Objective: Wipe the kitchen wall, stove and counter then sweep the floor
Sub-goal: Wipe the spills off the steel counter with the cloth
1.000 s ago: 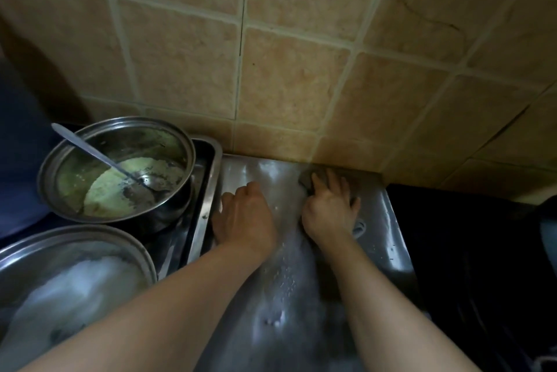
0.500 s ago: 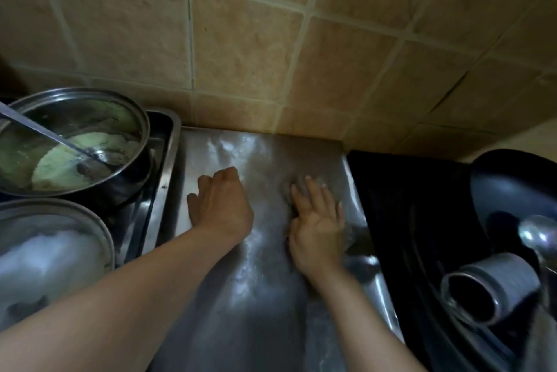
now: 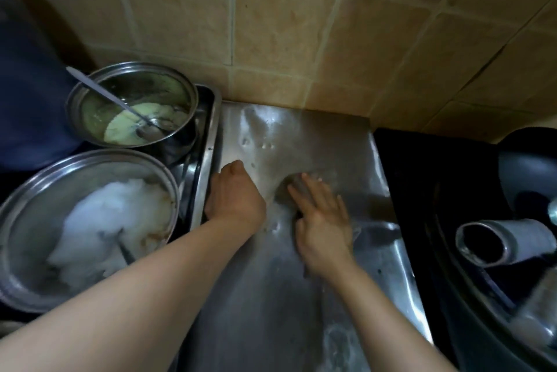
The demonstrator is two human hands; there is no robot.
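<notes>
I see right hand [image 3: 324, 221] flat, fingers straight, pressing grey cloth [image 3: 291, 188] onto wet steel counter [image 3: 271, 296], mid-surface, near tiled wall [image 3: 286, 25]. Left hand [image 3: 235, 194] rests on counter by sink edge, fingers curled under, gripping nothing I can see. Pot [image 3: 132, 106] with spoon, bowl [image 3: 87, 224] at left; black stove [image 3: 422, 191] at right. No readable writing anywhere.

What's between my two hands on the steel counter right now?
Only bare, wet steel counter shows between the left hand and right hand in the head view.

Glossy steel counter [image 3: 289, 296] — matt tiles [image 3: 286, 37]
</notes>
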